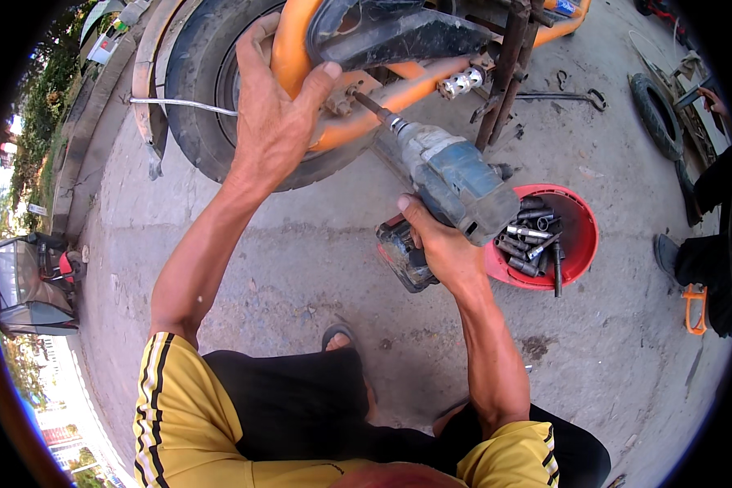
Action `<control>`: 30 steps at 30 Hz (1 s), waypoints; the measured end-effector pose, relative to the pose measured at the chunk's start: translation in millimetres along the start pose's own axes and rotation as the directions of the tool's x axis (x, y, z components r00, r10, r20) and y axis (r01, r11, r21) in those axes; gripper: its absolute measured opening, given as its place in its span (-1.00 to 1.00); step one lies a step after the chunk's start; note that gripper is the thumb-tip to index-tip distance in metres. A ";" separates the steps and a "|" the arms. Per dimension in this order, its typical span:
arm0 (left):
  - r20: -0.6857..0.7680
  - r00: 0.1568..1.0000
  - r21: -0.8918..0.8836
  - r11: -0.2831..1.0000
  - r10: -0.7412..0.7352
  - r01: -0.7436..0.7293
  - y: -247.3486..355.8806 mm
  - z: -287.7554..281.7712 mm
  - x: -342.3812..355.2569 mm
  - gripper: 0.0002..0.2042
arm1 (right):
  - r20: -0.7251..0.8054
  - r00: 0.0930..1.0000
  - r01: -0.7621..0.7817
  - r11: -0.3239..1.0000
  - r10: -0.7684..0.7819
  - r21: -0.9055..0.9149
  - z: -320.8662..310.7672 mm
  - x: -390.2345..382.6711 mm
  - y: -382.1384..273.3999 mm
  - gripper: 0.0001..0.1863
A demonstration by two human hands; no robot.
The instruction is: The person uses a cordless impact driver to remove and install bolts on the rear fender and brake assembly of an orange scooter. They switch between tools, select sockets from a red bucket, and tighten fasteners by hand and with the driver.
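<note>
With my left hand [272,130] I grip the orange frame [293,45] of a vehicle beside its black tyre [191,114], thumb close to a bolted bracket [359,83]. My right hand [441,248] is wrapped round the handle of a blue impact wrench [451,171], whose battery [403,260] hangs below. The wrench's socket extension [374,107] points up-left at a bolt on that bracket; whether it is seated is hard to tell. Behind the wrench, at the right, a red bucket [581,240] holds several dark and silver sockets [529,240].
Rusty upright bars [500,106] stand right of the frame, near a long tool [561,96] on the concrete. A loose tyre [655,114] lies top right. Another person's leg [699,272] is at the right edge, a hand above it. A small vehicle [32,285] stands far left.
</note>
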State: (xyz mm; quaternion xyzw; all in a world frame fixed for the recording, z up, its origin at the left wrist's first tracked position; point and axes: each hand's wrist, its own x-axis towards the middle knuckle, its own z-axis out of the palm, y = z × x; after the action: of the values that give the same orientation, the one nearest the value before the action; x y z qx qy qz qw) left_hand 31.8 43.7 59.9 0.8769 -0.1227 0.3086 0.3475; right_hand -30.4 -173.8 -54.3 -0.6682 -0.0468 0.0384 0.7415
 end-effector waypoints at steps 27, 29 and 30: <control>0.037 0.999 -0.089 0.996 -0.025 0.028 -3.0 -2.0 -0.3 -0.20 | -0.006 0.998 -0.068 0.987 0.070 0.148 6.8 -3.7 -7.2 -0.82; 0.036 0.999 -0.098 0.995 -0.023 0.027 -3.5 -2.4 0.5 -0.20 | -0.010 0.999 -0.032 0.994 0.033 0.107 4.6 -2.5 -3.5 -0.82; 0.035 0.999 -0.103 0.994 -0.022 0.026 -3.9 -2.6 0.9 -0.20 | -0.010 1.000 -0.026 0.997 0.027 0.074 3.6 -1.5 -2.8 -0.82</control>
State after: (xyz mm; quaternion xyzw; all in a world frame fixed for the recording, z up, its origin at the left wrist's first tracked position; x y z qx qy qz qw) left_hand 33.0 48.3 59.9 0.8643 -0.1338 0.2825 0.3941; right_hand -32.3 -170.8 -51.2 -0.6411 -0.0323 0.0461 0.7654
